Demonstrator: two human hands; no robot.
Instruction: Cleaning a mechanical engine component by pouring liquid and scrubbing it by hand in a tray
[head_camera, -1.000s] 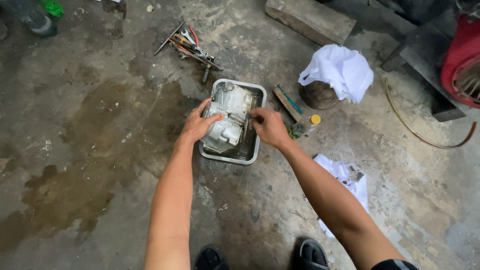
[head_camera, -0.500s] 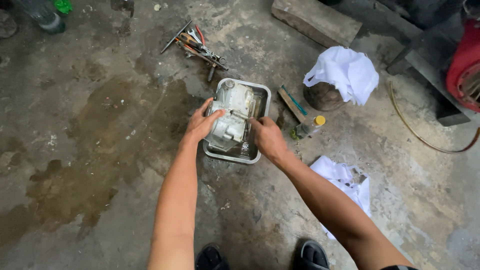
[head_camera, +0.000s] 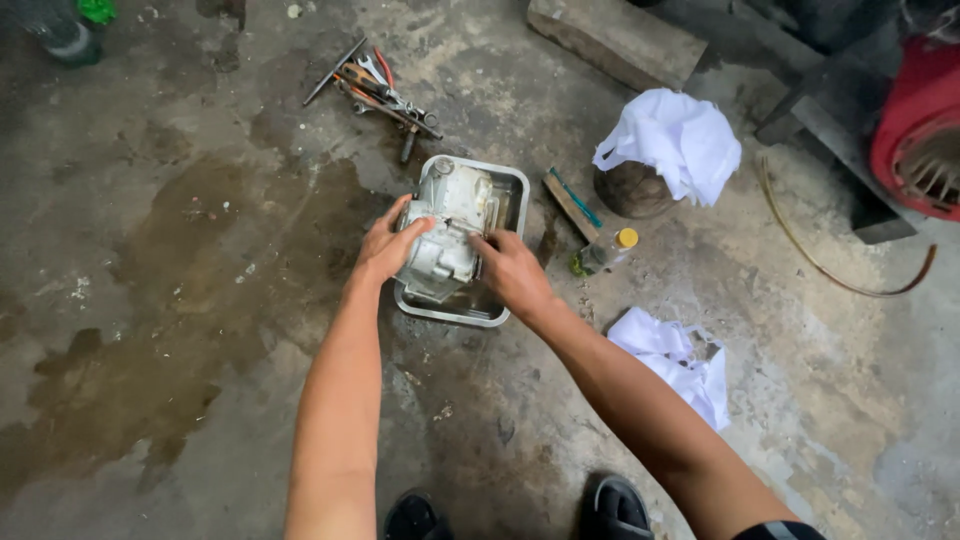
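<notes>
Fingers of both hands, left hand and right hand, are gripping the grey cast-metal engine casing, still sitting in the rectangular steel tray; lifting remains undone.

One tray, two white cloths, perhaps five tools.

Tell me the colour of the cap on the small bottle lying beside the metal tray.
Yellow cap on the small bottle, seen in the head view.

Bare forearms, bare hands, dark sandals, dark sleeve edge
</notes>
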